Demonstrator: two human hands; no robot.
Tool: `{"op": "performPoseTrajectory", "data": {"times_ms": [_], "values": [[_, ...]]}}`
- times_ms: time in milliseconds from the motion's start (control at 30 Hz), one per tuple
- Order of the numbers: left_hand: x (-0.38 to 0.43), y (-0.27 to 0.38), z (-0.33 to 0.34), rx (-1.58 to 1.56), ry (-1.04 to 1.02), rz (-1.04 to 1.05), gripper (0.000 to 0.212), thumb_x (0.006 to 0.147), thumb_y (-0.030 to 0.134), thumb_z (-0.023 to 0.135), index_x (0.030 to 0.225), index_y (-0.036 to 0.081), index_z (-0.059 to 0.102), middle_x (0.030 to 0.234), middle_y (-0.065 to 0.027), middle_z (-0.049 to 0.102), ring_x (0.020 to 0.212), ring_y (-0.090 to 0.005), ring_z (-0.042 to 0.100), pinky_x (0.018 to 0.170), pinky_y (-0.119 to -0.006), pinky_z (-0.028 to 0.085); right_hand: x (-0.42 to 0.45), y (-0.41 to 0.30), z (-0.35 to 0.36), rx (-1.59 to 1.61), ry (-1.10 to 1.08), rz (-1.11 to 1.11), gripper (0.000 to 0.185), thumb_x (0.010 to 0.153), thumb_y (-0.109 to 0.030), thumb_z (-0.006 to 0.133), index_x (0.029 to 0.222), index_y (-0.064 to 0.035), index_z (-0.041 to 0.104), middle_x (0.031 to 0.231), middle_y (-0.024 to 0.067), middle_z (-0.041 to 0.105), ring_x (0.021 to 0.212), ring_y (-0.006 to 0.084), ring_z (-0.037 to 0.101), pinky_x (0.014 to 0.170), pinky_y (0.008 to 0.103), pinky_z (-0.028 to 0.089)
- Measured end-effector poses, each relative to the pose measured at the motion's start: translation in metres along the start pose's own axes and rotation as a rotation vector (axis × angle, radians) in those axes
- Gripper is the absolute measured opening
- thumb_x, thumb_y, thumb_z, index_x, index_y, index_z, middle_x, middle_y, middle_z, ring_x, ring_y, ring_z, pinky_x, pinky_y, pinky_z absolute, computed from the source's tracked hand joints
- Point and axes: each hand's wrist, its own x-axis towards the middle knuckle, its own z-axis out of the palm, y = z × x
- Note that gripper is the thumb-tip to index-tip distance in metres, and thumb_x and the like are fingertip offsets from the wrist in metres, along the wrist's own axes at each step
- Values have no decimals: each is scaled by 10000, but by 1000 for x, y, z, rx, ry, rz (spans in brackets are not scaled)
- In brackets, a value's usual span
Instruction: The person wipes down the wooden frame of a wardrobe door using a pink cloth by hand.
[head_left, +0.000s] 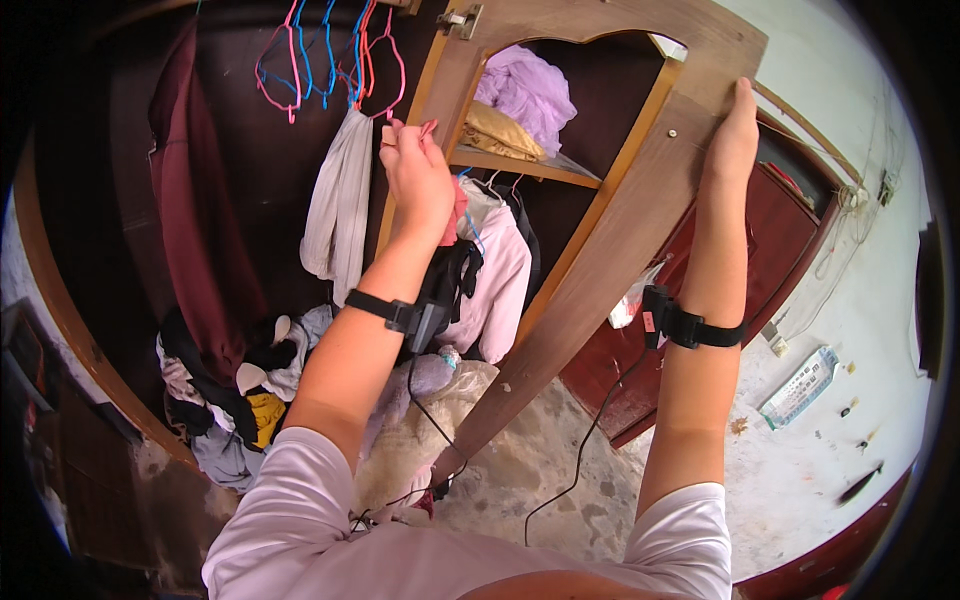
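Note:
My left hand is closed around a bunched pink-red cloth, in front of the wooden upright at the middle of the wardrobe. Part of the cloth sticks out above the fingers, and more shows behind the wrist. My right hand lies along the outer edge of a brown wooden wardrobe door. Its fingers are mostly hidden, so their grip is unclear. Behind my left forearm hang a pale pink hooded jacket and a black garment. A light grey garment hangs just left of my left hand.
Pink, blue and orange hangers hang from the rail, near a maroon garment. A shelf bears lilac cloth and a gold cushion. Piled clothes lie low left. Cables trail from both wrist bands.

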Motion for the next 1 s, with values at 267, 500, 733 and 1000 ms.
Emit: {"op": "performPoseTrajectory", "data": {"times_ms": [267,500,733,1000], "values": [[33,23,-22,-55,77,284,212,1078,138,539,1246,22,600,1411,-254,566,1319,-429,531,1089,-487,439,-1,10,-3,2,-58,4,644,1098,-456,443,1381,101,602,1402,194,643,1291,263,577,1113,350,400],[84,53,23,-194,-59,303,217,1081,175,525,1250,75,616,1280,-251,606,1169,-439,598,988,-481,493,0,4,-8,3,-51,50,660,1095,-471,438,1401,94,589,1400,196,640,1290,268,574,1113,346,398],[130,138,67,-120,15,404,258,1008,187,653,1265,178,635,1197,-194,604,1061,-428,607,900,-501,519,9,18,-8,-10,-81,-83,674,1110,-471,419,1425,105,567,1466,236,606,1381,300,547,1152,363,382],[115,200,63,-264,-95,672,199,1002,69,638,1200,71,624,1351,-347,526,1389,-482,488,1095,-492,464,8,20,-9,-49,-56,-14,738,1094,-552,381,1426,76,577,1468,278,588,1393,361,533,1157,397,378]]}}
